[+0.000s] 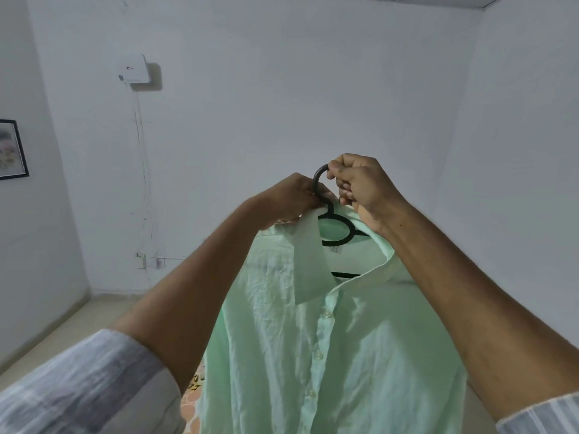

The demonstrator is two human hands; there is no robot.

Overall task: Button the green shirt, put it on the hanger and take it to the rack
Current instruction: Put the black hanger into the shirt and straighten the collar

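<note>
The pale green shirt (329, 355) hangs in front of me on a black hanger (336, 228), its front buttoned up the placket and the top of the neck open. The left collar flap sticks up and out. My right hand (360, 189) is closed around the hanger's hook at the top. My left hand (294, 198) pinches the collar just below the hook, on the left side. Both arms are raised at chest height. The shirt's lower part runs out of the bottom of the view.
White walls stand ahead and to both sides. A white box (134, 70) is mounted high on the wall with cables running down to sockets (142, 261). A framed picture (12, 148) hangs at the far left. A patterned orange surface (192, 399) shows below the shirt.
</note>
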